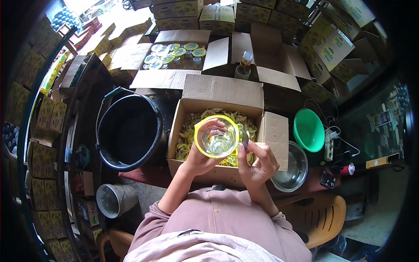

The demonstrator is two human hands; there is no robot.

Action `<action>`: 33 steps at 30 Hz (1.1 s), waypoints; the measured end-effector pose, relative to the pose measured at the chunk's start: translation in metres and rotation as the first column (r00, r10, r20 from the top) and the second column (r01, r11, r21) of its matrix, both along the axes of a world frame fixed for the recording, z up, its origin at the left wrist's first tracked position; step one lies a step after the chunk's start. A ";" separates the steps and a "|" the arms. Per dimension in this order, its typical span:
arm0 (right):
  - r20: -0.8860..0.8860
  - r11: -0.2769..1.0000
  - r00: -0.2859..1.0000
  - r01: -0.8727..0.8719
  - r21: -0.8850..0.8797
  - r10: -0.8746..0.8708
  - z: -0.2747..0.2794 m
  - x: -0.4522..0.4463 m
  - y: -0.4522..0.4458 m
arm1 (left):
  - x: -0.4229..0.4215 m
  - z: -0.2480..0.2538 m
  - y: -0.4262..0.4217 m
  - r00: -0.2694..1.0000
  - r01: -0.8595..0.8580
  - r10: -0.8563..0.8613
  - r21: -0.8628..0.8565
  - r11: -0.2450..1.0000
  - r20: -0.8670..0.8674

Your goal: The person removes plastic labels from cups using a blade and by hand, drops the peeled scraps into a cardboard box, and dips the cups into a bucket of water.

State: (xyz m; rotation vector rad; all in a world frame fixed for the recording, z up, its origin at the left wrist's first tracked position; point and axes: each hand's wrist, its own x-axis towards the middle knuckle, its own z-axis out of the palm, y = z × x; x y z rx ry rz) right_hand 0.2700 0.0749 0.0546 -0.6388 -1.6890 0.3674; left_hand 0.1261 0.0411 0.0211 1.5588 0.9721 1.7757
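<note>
My left hand (199, 158) is wrapped round a clear cup (218, 142) with a yellow band around its rim. The cup is tilted so that its mouth faces me. At the cup's right side, my right hand (257, 165) pinches a thin grey-green strip (243, 136) between thumb and fingers; whether the strip is fixed to the cup I cannot tell. Under both hands stands an open cardboard box (222, 89), filled with many yellow-and-clear pieces (185, 131) that look like curled labels or bands.
A large black bucket (102, 144) stands left, above a smaller grey pail (109, 201). On the right are a green bowl (309, 130), a clear basin (297, 174), a phone (328, 179) and cables. Behind are a box of yellow-lidded cups (174, 54) and a jar (242, 72).
</note>
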 end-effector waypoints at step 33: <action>0.032 1.000 0.999 0.020 -0.007 -0.020 0.003 0.002 0.006 | -0.004 0.001 -0.003 0.959 0.000 -0.018 -0.064 0.998 -0.284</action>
